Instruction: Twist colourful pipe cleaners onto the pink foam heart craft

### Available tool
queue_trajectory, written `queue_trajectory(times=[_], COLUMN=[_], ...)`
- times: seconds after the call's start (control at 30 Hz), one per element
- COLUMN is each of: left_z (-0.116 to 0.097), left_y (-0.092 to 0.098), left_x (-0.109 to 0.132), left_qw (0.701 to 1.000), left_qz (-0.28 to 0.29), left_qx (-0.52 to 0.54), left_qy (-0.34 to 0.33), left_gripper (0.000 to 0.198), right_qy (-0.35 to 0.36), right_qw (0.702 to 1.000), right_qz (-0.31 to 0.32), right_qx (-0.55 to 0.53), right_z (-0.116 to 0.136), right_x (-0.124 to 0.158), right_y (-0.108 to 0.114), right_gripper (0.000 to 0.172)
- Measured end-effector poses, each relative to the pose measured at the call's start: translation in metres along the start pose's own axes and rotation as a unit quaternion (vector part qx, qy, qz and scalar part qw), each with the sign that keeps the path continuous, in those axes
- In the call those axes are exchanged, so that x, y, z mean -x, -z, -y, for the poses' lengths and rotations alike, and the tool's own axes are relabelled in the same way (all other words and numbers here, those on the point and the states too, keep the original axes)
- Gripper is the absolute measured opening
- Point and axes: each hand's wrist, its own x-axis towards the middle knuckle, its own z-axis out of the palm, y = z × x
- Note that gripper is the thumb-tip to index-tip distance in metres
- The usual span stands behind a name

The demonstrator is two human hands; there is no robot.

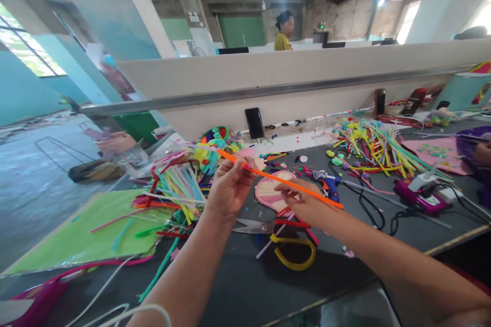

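Observation:
My left hand (230, 184) is closed, thumb and fingertips pinching a long orange pipe cleaner (274, 178). Something small and pinkish-red shows at those fingertips, too blurred to name. The pipe cleaner slants down to the right and lies across my right hand (305, 204), whose fingers are bent together around it, partly hidden. Below and behind the hands is a pink and cream heart-shaped piece (268, 191). Scissors (253, 226) lie on the table under my right hand, their handles partly covered. A bent yellow pipe cleaner (295, 267) rests in front of them.
Bundles of coloured pipe cleaners lie left (180, 184) and right (378, 150). A blue glue gun (331, 189), a magenta power strip (422, 199) and black cables are at right. A phone (254, 122) leans on the partition (215, 79). Green sheets (95, 219) lie left. Beyond stands a person (283, 41).

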Motion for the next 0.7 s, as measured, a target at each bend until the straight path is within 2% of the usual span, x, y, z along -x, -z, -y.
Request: queue_trajectory(times=[0.07,0.1,0.17,0.2,0.27,0.37,0.7], left_z=[0.005,0.009,0.018,0.022,0.031,0.041,0.063], left_y=[0.004,0.006,0.012,0.014,0.017,0.019,0.029], left_x=[0.002,0.003,0.006,0.008,0.012,0.018,0.026], left_qw=[0.999,0.999,0.997,0.996,0.994,0.991,0.983], left_qz=[-0.01,-0.019,-0.033,-0.036,-0.039,-0.042,0.001], left_qx=[-0.027,-0.037,-0.051,-0.055,-0.065,-0.072,-0.108], left_qy=[0.02,0.031,0.049,0.059,0.076,0.102,0.152], left_gripper=[0.019,0.019,0.017,0.017,0.016,0.017,0.015], right_qy=[-0.059,-0.091,-0.144,-0.159,-0.173,-0.184,-0.212], right_qw=[0.985,0.96,0.883,0.848,0.805,0.786,0.774], right_qz=[0.04,0.082,0.151,0.168,0.17,0.166,0.145], right_qx=[-0.155,-0.251,-0.42,-0.477,-0.542,-0.567,-0.579], right_z=[-0.002,-0.003,-0.006,-0.008,-0.013,-0.02,-0.035], right_x=[-0.005,-0.006,-0.006,-0.005,-0.004,-0.003,0.002], right_y=[0.002,0.002,-0.004,-0.008,-0.016,-0.022,-0.015], right_gripper=[0.017,0.015,0.018,0.019,0.02,0.023,0.021])
